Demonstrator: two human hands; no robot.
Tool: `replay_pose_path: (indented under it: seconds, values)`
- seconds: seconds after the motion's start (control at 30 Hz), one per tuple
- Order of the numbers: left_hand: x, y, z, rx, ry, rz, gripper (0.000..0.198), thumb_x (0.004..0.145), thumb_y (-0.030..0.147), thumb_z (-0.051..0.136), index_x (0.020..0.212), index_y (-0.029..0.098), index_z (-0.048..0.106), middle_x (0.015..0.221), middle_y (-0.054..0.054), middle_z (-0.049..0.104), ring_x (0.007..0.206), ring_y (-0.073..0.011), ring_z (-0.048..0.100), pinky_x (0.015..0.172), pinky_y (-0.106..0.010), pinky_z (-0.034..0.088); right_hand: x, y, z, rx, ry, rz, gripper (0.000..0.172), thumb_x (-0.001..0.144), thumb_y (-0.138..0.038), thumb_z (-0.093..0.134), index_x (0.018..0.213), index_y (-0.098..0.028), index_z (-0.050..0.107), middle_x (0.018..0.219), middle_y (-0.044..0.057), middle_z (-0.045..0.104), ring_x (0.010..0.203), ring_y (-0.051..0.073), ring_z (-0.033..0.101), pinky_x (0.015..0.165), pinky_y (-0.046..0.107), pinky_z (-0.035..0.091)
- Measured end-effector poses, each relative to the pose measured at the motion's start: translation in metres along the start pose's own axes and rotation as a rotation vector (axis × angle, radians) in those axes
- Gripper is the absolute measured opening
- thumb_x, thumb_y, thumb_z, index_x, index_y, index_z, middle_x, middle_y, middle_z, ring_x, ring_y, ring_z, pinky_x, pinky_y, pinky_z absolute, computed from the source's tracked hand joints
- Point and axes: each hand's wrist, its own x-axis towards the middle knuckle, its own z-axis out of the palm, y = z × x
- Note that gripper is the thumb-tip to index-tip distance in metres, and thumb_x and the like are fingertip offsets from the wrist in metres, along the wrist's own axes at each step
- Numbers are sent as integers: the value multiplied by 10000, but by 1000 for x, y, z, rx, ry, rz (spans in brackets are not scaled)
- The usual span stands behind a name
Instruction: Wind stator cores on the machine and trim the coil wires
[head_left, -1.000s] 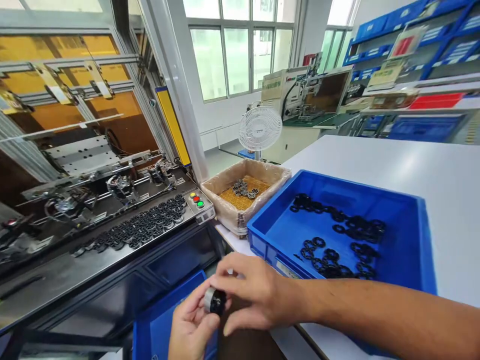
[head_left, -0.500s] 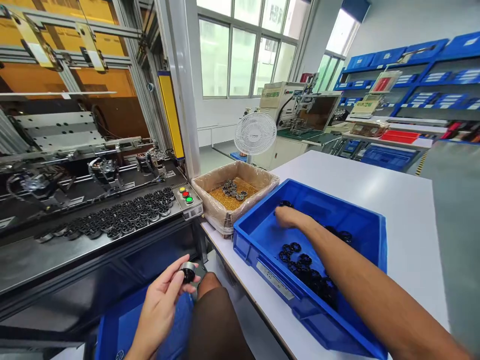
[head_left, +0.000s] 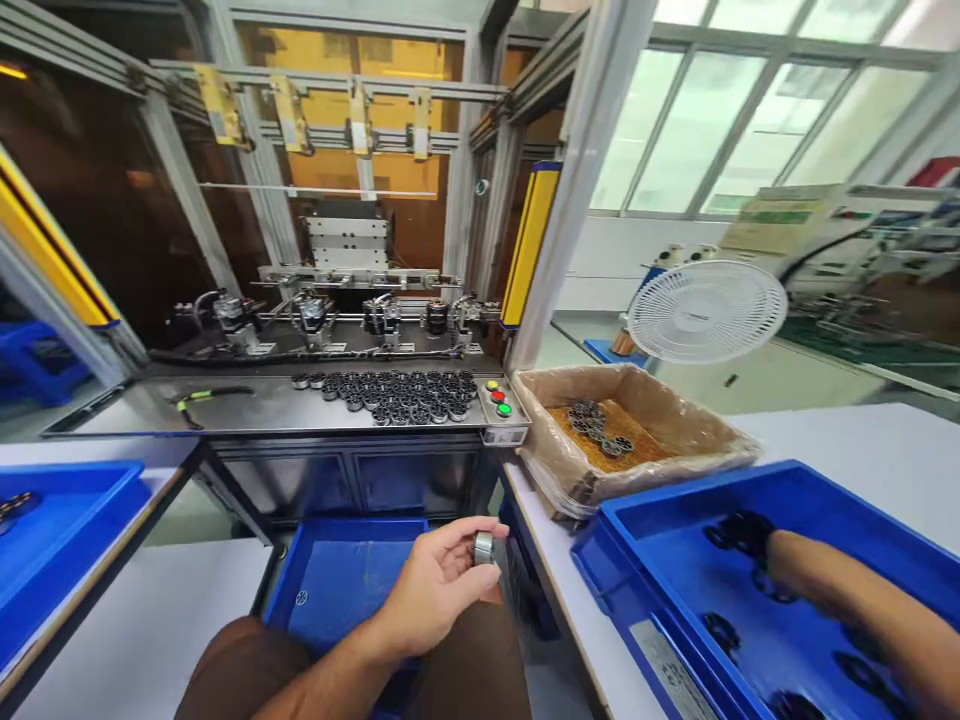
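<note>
holding a small round part (head_left: 484, 547), dark with a bright metal rim, pinched between thumb and fingertips of the left hand (head_left: 439, 585). the hand sits low centre over the lap, and the part is at the hand's 1 o'clock, clear of any surface.

right hand (head_left: 776, 560) reaches into the blue bin (head_left: 622, 590) at the frame's 4 o'clock. its tip is up against a dark cluster of black rings (head_left: 739, 530). motion blur there: cannot tell whether the fingers are spread or closed, or whether they hold a ring. more loose rings lie toward 5 o'clock in the same bin.

step in hand, as judged: one part held ready in the left, the right working among the rings.

a pick from that cluster would call for separating a single ring from its neighbours, since they lie touching and overlapped. the left would have to keep the part's open face reachable.

surroundings:
- lined cardboard box (head_left: 555, 470) at 2 o'clock of the left hand, a few metal-rimmed parts on brown filler inside.
- machine shelf (head_left: 247, 410) at 12 o'clock with a packed group of round parts (head_left: 397, 395).
- button panel (head_left: 496, 400) just right of that group.
- lower blue tray (head_left: 337, 580) just left of the left hand.
- white fan (head_left: 705, 310) behind the box.
</note>
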Motion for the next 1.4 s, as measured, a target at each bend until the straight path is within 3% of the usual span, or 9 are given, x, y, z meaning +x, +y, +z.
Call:
replay_pose_path:
  seconds: [0.07,0.13,0.2,0.3,0.4,0.7,0.83,1.0,1.4]
  values:
    - [2,1,2,-99,-30,-19,363,665,213,812,1016,163,737,1012,-106,762,785,-147,692,745,-251,556,15,-10,-8,-15,24,-61,414,935,-351,544,540,-231,569,438,48,546,304,154,465,332,313,327]
    - [3,0,7,-171,-67,-51,392,613,219,852,985,162,743,960,-98,771,630,-108,662,595,-208,532,28,-44,-17,48,26,-158,335,918,-402,549,623,-257,609,498,66,610,350,208,544,332,348,369]
    - [4,-1,13,-213,-82,-62,449,538,202,897,959,154,750,967,-101,770,629,-104,663,605,-208,535,29,-97,-25,255,2,-290,185,912,-395,573,795,-258,616,628,49,662,473,215,626,406,343,477]
    - [0,-2,20,-223,-89,-59,531,444,195,939,938,138,752,971,-111,768,735,-150,699,723,-264,567,11,-172,-33,535,10,-451,96,946,-230,549,850,-234,555,644,4,633,524,142,615,484,251,500]
    - [-5,-1,23,-170,-112,-76,604,409,199,951,973,140,743,961,-111,770,772,-196,716,727,-299,580,-10,-202,-31,605,-24,-533,94,953,-158,531,871,-194,558,690,22,642,583,126,615,544,234,495]
    - [-9,0,26,-57,-197,-113,543,445,263,947,933,124,755,849,-93,770,804,-224,724,753,-298,583,-17,-192,-24,573,-27,-579,117,962,-163,495,858,-171,547,675,39,630,587,140,599,547,252,483]
    - [-8,2,22,-75,-183,-69,510,466,226,942,931,140,751,919,-96,778,844,-232,734,801,-314,587,-12,-195,-26,618,-10,-521,40,925,-139,551,940,-174,563,781,58,679,725,159,676,648,254,551]
    - [-9,0,19,-71,-132,-75,538,444,230,949,933,134,746,888,-92,781,825,-243,737,758,-321,602,-10,-193,-25,591,2,-508,256,915,-103,523,1157,-165,577,950,108,698,876,184,695,745,284,597]
    - [-11,1,21,-91,-152,-117,554,419,222,956,925,127,753,850,-84,784,795,-234,741,718,-302,610,-5,-192,-28,648,-13,-558,288,909,-99,547,1191,-150,576,919,114,698,860,207,696,734,327,614]
